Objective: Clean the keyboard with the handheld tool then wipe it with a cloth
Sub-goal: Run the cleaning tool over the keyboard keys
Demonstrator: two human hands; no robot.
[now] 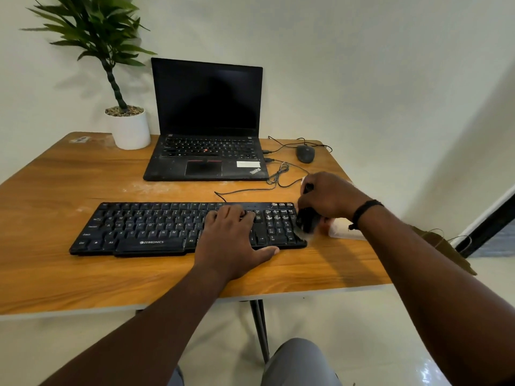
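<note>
- Keyboard (145, 228) lies flat on the wooden table (83, 274), in front of the laptop (206, 121); we read "ZEBRONICS" under its space bar, and its keys look dusty.
- We rest our left hand (234, 240) open and flat on the keys just left of the number pad, grasping nothing, pinning the board down.
- We read "ThinkPad" on the laptop's palm rest, beside a white sticker (248, 164) too blurred to read.
- We close our right hand (328, 199) around the handheld tool (308, 221), a dark brush whose pale bristles touch the number pad's right edge.
- Just beside the tool lies something pale, likely the cloth (344, 231), partly hidden by our wrist.
- We judge brushing under way at the far right end; how much is brushed we cannot tell, and wiping remains.
</note>
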